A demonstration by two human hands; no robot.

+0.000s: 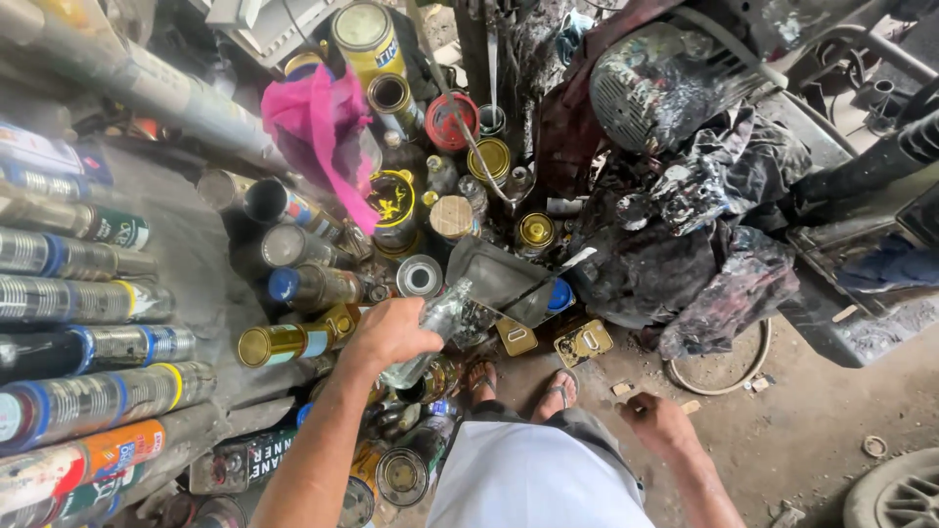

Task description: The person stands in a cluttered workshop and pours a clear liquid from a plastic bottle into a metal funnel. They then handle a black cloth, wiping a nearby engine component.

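My left hand (391,332) grips a clear plastic bottle (438,323) and holds it tilted over a cluster of paint tins and spray cans on the floor. The bottle's neck points toward a dark grey square can (499,277). My right hand (657,422) hangs lower right with its fingers curled shut; I see nothing in it. Both my feet in sandals (560,388) stand on the dirty concrete below the cans.
Rows of spray cans (88,347) lie stacked on the left. Open tins (452,120) and a pink cloth (318,127) crowd the top centre. A paint-smeared machine with rags (704,244) fills the right. A wire ring (724,367) and a tyre (895,494) lie on the floor.
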